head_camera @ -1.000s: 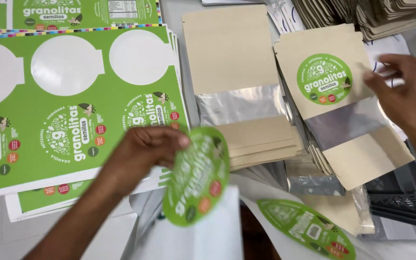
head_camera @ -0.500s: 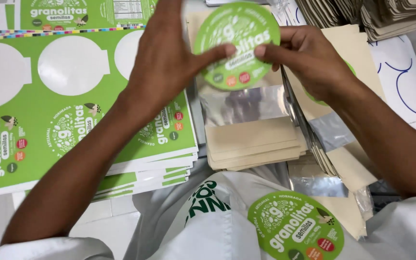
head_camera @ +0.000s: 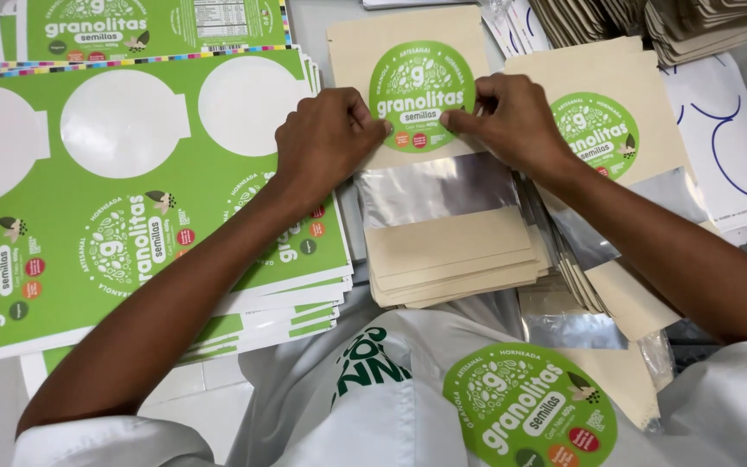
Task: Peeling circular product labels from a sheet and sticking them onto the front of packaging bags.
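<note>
A round green sticker (head_camera: 421, 93) lies on the top kraft pouch (head_camera: 443, 242) of a stack in the middle. My left hand (head_camera: 326, 138) presses the sticker's left edge with its fingertips. My right hand (head_camera: 512, 117) presses the right edge. Both thumbs and fingers rest flat on the label. The pouch has a clear window strip below the sticker. A second pouch with the same green sticker (head_camera: 596, 131) lies to the right, partly under my right wrist.
A stack of green sticker sheets (head_camera: 123, 216) with round cut-outs fills the left. Another green round sticker (head_camera: 529, 411) sits on my white garment at the bottom. More kraft pouches (head_camera: 633, 26) are piled at the top right, and white backing paper (head_camera: 728, 147) lies beside them.
The sticker was held up in the air between both hands; now it is lowered onto the top pouch and both hands press its edges down.
</note>
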